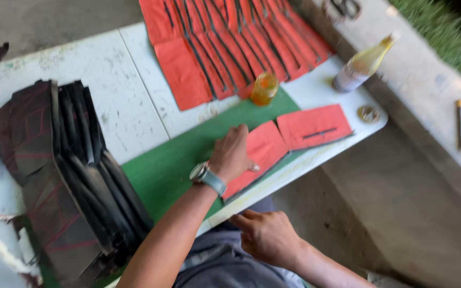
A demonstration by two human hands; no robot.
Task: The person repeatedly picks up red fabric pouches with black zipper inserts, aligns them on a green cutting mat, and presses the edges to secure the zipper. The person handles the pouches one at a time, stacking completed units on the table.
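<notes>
left hand (pixel 232 154) pressed flat on a red sheet (pixel 260 152) over the green mat (pixel 166 170), pinning it — grasping nothing; right hand (pixel 267 237) loosely curled, empty, beneath the near edge of the surface (pixel 129 106).

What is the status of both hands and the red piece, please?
Left hand flat on red piece. Right hand empty, below table edge. Orange jar stands nearby.

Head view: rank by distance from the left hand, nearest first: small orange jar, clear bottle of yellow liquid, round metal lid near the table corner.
From the left hand, which presses on a red sheet:
1. Small orange jar, just beyond the hand, at the edge of the green mat.
2. Round metal lid, off to the right near the table corner.
3. Clear bottle of yellow liquid, farthest, at the table's far right edge.
</notes>
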